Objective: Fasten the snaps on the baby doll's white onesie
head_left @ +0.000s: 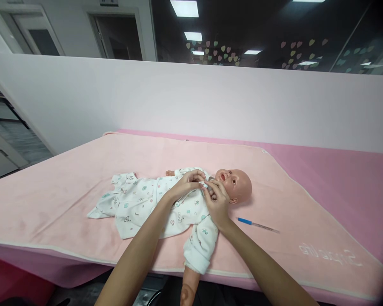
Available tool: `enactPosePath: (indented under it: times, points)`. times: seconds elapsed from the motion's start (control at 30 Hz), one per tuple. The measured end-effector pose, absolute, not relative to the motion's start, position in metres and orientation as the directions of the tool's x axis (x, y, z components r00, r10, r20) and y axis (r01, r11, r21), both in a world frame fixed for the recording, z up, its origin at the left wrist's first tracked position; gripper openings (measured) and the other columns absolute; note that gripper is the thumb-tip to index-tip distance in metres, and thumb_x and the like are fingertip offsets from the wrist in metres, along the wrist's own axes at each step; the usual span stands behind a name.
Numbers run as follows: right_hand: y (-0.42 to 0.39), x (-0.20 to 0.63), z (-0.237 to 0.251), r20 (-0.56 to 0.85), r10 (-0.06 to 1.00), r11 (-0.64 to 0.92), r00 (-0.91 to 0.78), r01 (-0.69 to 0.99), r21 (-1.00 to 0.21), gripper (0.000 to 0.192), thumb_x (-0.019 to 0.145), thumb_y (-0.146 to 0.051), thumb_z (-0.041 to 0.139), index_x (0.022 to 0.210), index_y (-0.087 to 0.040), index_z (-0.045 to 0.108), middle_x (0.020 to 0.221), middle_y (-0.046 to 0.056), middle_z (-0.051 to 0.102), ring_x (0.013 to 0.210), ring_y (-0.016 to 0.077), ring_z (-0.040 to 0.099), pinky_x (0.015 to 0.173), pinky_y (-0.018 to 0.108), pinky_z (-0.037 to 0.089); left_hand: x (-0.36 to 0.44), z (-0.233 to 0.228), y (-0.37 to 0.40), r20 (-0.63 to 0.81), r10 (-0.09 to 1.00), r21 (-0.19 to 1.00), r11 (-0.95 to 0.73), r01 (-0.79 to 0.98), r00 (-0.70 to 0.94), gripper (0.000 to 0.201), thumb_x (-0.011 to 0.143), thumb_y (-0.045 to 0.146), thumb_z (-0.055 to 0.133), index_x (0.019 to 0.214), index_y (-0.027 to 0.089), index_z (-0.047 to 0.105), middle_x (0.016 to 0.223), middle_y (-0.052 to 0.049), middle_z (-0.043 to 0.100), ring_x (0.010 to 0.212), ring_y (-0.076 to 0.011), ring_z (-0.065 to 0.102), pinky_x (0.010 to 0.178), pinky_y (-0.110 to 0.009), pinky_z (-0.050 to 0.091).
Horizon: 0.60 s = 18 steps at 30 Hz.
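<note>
Baby doll (pixel 236 185): on back on pink blanket (pixel 67 178), head just right of hands.
Patterned romper (pixel 140 204): on doll, collar under both hands.
Left hand (pixel 187 183), right hand (pixel 215 202): meeting at neckline, pinching fabric edges together, apparently at snap; fingertips too small to confirm.
Blue-tipped thermometer (pixel 257 224): near right wrist, untouched.

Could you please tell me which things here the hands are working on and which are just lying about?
In hand:
- doll
- romper, pinched at the collar by left hand and right hand

Lying about:
- thermometer, right of the doll
- pink blanket underneath
</note>
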State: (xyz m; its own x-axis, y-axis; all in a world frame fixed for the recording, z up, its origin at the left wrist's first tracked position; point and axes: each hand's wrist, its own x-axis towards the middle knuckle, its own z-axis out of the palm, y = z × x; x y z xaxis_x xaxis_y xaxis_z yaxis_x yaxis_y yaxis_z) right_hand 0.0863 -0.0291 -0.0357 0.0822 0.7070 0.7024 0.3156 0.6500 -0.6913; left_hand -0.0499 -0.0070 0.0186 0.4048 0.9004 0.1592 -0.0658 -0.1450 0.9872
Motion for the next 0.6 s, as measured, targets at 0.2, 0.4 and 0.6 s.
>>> enactPosePath:
  times: [0.2,0.4,0.6]
  points:
    - [-0.03,0.087,-0.037,0.676,0.734,0.637,0.068,0.277,-0.719,0.019,0.085,-0.026,0.048,0.096,-0.019,0.061,0.092,0.005,0.057,0.057,0.0077,0.048,0.06,0.024,0.047,-0.049,0.021,-0.008,0.139,0.891,0.99,-0.112,-0.087,0.431,0.024,0.066,0.019,0.063,0.088,0.015,0.054,0.068,0.001,0.057,0.066,-0.0108,0.055,0.066,-0.023,0.04]
    - [-0.03,0.088,-0.035,0.69,0.72,0.655,0.076,0.257,-0.711,0.017,0.085,-0.025,0.048,0.095,-0.018,0.06,0.092,0.005,0.057,0.06,0.0082,0.049,0.06,0.024,0.045,-0.054,0.025,-0.011,0.115,0.894,0.993,-0.118,-0.022,0.433,0.025,0.069,0.022,0.063,0.092,0.015,0.054,0.065,0.002,0.054,0.063,-0.0091,0.05,0.065,-0.021,0.037]
    - [-0.026,0.089,-0.038,0.695,0.714,0.656,0.078,0.27,-0.704,0.017,0.086,-0.025,0.047,0.096,-0.019,0.059,0.094,0.006,0.058,0.077,0.0132,0.055,0.068,0.027,0.047,-0.063,0.036,-0.018,0.05,0.878,0.992,-0.099,0.078,0.476,0.034,0.069,0.026,0.064,0.1,0.016,0.054,0.059,0.005,0.048,0.058,-0.0077,0.042,0.059,-0.02,0.032]
